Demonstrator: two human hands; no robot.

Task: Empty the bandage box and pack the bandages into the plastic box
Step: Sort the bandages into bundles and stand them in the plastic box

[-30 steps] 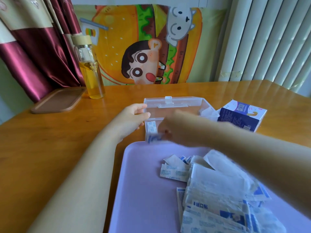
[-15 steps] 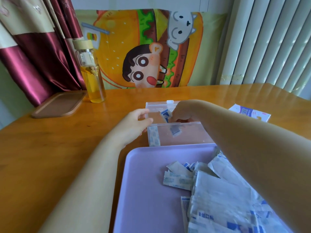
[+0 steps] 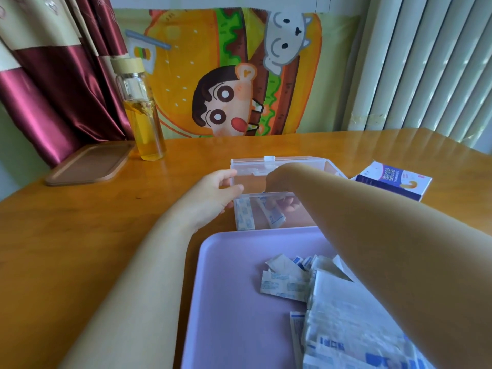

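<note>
Pinching a tilted blue-printed white bandage strip (image 3: 275,218), the right hand (image 3: 279,179) reaches inside the clear rectangular plastic box (image 3: 253,161); the left hand (image 3: 213,201) grips its left wall. A lilac plastic tray (image 3: 239,302) of loose bandages (image 3: 346,315) meets the box's near edge; the navy cardboard bandage box (image 3: 394,182) lies right, open wooden table (image 3: 80,235) left.

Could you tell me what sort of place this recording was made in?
Most likely a room in a home: a wooden table stands before vertical blinds and maroon curtains, and a cartoon burger cloth hangs behind it.
</note>
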